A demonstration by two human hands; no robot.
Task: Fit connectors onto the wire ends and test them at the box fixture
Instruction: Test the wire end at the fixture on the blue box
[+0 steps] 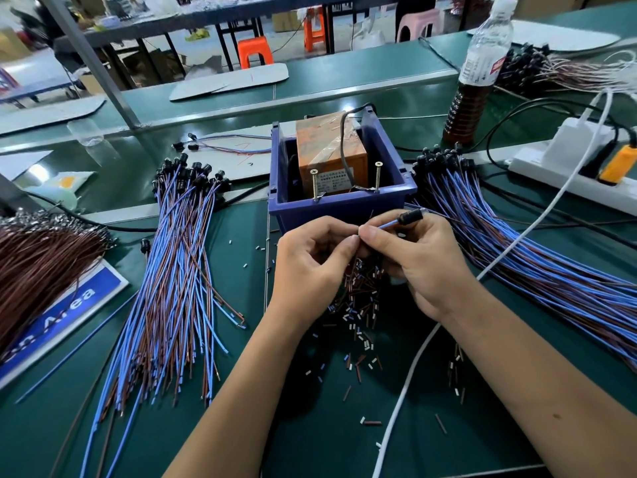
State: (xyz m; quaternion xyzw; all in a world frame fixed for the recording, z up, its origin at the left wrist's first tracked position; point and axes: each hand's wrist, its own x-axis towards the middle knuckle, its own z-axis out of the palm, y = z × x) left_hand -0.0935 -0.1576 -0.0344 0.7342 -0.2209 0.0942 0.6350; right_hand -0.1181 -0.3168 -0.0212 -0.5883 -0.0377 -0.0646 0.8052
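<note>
Two bare forearms are reaching in from the bottom edge, meeting over the middle of a green desk [310, 426], just in front of a blue box fixture [341, 205]. The left hand [310, 263] is lying palm-inward with its fingers curled, thumb and forefinger pressing together at the tip as if pinching something too small to make out. The right hand [417, 260] is facing it, nearly touching, with its thumb and forefinger pinching a blue wire [387, 225]. That wire is rising up and to the right from the pinch, ending in a black connector [410, 216] that is hovering just in front of the box's front wall.

Inside the box, an orange block [331, 157] is sitting wrapped in tape, with two upright screws [314, 184] standing near the front wall.

Beneath the hands, a scatter of small cut wire pieces [358, 315], brown and white, is lying on the desk. To the left, a bundle of blue and brown wires [172, 270] with black connectors at the far ends is fanning out. A similar bundle [537, 257] is lying to the right. A white cable [413, 367] is running under the right forearm. A power strip [572, 167] and a bottle [479, 74] are standing at the far right.
</note>
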